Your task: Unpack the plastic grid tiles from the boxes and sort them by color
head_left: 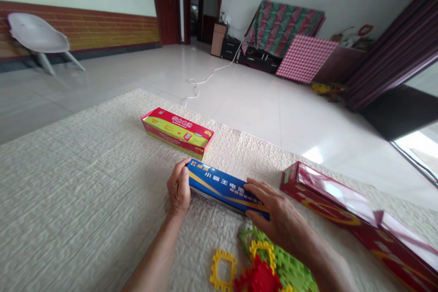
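Between my two hands is a long blue battery box (pixel 219 187) with white and gold lettering, low over the cream quilted cover. My left hand (pixel 179 187) is closed against its left end, thumb at the near corner. On the right end lies my right hand (pixel 270 207), fingers over the top and thumb at the near side. Just beyond the blue box, a red and yellow-green battery box (pixel 178 132) rests on the cover. Close to my right forearm are interlocking plastic pieces: a yellow square frame (pixel 223 270), red pieces (pixel 262 278) and green pieces (pixel 290 267).
A long dark-red box (pixel 342 210) lies to the right on the cream cover (pixel 85 169). Past the cover's edge, a white cable (pixel 212 73) trails over the tiled floor. A white chair (pixel 39 34) stands far left; a cloth-draped cabinet (pixel 284 32) is at the back.
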The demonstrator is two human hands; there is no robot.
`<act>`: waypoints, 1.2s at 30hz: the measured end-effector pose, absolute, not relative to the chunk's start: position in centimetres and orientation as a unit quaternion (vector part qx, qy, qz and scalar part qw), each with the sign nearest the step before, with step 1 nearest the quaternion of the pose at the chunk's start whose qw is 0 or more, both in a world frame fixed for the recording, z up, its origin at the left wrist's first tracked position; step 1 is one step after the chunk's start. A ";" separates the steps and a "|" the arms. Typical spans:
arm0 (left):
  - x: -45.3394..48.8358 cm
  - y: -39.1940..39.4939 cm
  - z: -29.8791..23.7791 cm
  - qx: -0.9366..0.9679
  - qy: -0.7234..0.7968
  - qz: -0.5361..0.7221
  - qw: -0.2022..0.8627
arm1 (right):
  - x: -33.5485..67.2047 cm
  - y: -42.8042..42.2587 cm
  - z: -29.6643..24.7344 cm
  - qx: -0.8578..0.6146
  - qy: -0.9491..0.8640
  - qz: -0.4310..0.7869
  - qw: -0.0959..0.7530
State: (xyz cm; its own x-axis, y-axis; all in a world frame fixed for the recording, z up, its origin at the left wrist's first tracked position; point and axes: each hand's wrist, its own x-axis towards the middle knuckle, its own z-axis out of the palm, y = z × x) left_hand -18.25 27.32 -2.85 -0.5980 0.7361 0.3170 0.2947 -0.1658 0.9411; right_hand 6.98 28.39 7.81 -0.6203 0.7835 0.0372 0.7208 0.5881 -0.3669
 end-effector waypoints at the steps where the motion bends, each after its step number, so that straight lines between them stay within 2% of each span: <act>1: -18.2 27.3 -2.9 0.414 0.623 0.641 0.173 | 6.8 28.3 7.8 -0.427 -0.886 0.157 0.092; 7: -18.2 27.3 -2.8 0.416 0.617 0.643 0.180 | 6.4 28.6 8.3 -0.428 -0.890 0.143 0.057; 19: -18.3 27.0 -2.8 0.474 0.573 0.646 0.170 | 8.6 30.6 10.0 -0.444 -0.835 0.281 0.162; 27: -18.3 27.2 -3.1 0.451 0.565 0.654 0.225 | 8.7 33.8 7.6 -0.605 -0.706 0.132 0.344; 31: -18.4 27.1 -3.2 0.431 0.559 0.659 0.260 | 7.1 34.0 7.2 -0.637 -0.667 0.055 0.382; 36: -18.3 27.1 -2.7 0.433 0.550 0.662 0.269 | 7.0 34.8 7.1 -0.649 -0.656 0.079 0.378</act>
